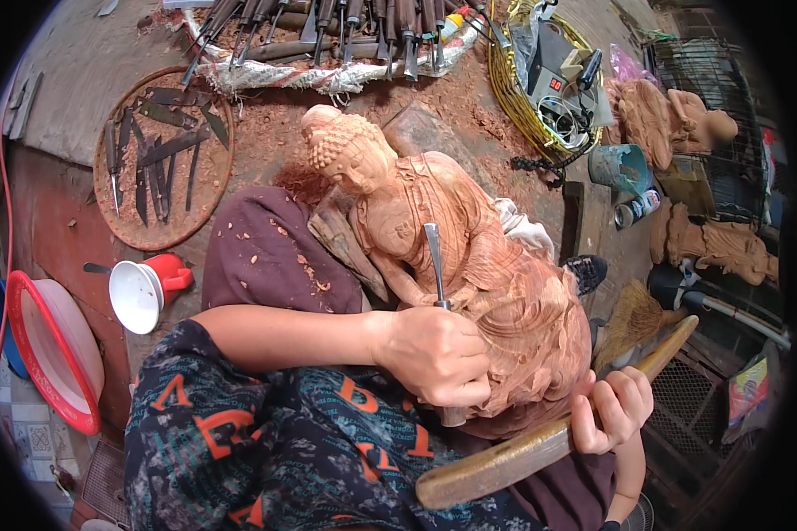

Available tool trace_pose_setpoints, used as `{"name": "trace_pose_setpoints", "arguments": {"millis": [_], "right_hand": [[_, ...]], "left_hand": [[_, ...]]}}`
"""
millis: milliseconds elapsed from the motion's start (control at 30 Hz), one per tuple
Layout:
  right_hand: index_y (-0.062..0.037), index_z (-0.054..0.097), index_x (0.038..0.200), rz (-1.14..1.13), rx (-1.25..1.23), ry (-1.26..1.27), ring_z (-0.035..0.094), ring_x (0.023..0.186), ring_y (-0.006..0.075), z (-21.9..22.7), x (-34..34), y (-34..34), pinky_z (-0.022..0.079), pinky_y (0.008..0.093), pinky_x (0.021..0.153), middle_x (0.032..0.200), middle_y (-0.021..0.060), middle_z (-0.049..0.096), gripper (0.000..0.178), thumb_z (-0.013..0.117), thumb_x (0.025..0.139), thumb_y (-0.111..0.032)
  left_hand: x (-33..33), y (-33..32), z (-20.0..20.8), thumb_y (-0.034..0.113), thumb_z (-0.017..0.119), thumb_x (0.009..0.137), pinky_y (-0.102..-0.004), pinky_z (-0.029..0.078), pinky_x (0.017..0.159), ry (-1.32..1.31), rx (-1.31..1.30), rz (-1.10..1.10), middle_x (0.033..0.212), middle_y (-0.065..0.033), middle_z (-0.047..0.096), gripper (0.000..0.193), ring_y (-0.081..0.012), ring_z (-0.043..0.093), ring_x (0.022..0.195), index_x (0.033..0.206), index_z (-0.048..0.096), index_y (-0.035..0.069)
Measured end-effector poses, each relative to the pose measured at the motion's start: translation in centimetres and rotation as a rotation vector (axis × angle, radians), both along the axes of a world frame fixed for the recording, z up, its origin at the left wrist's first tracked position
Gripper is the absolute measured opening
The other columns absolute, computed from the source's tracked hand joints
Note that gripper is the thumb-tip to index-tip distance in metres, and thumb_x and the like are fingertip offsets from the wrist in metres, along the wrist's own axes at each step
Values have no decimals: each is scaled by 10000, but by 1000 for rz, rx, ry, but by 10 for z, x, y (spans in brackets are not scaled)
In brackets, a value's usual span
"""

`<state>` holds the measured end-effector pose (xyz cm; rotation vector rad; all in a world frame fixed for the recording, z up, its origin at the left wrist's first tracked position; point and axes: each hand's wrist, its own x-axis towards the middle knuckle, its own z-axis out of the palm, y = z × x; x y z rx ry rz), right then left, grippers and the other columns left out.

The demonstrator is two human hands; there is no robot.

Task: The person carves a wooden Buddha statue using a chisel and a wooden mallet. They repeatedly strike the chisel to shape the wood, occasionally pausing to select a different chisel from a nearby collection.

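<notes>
A carved wooden seated Buddha statue [434, 199] leans across my lap, its curly-haired head toward the far left and its rougher base toward the near right. My left hand [438, 356] is closed around a carving chisel [435, 257]. The flared metal blade points away from me over the statue's lap, and the handle's end shows below my fist. In my right hand [609, 409] is a long, slightly curved wooden mallet [496, 462], gripped along its middle. Its thick end lies near my shirt, apart from the chisel. A wooden block [345, 239] sits beside the statue's chest.
Several chisels [352, 26] lie in a white-edged holder at the back. Flat blades fill a round tray [119, 232] at left, near a red-and-white enamel cup [137, 296]. A wire coil [496, 75], a tin can [638, 209], a broom [633, 323] and other carvings [713, 243] stand right.
</notes>
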<state>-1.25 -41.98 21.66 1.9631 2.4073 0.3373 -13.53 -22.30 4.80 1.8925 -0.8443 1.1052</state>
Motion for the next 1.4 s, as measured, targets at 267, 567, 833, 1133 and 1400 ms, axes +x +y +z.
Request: {"name": "trace_pose_setpoints", "arguments": {"millis": [267,567,833,1133,1400], "right_hand": [[-172,518,1008,-34,-196,-203,486,560,155,7,-1,0,379,275,464,750,42,473,488,642,667,154],[-196,531,1009,-19,-100,-97,500,609,165,2,2,-4,397,279,478,740,44,465,506,648,667,158],[-208,523,1008,-28,11,-73,474,572,172,1,8,-2,402,302,468,721,23,471,493,652,694,149],[-165,512,1007,33,37,81,469,542,170,-4,9,0,392,295,455,705,29,479,515,658,654,180],[-128,552,954,119,94,184,488,570,189,-13,19,2,405,300,486,703,39,509,393,676,655,94]], "left_hand": [[3,-3,-6,211,593,679,-268,381,473,-9,25,20,589,25,404,214,-126,483,530,618,411,116],[6,-2,-10,223,692,820,-238,323,448,-52,29,62,589,55,368,335,-93,425,502,621,435,142],[7,1,-4,207,650,721,-257,339,446,-21,-4,69,593,42,376,230,-105,447,515,635,449,135],[12,1,-4,227,741,778,-248,302,428,-38,-74,46,599,42,402,318,-95,431,510,634,477,124],[12,4,1,234,752,750,-251,297,423,-10,-44,98,588,50,374,330,-95,418,502,624,461,140]]}}
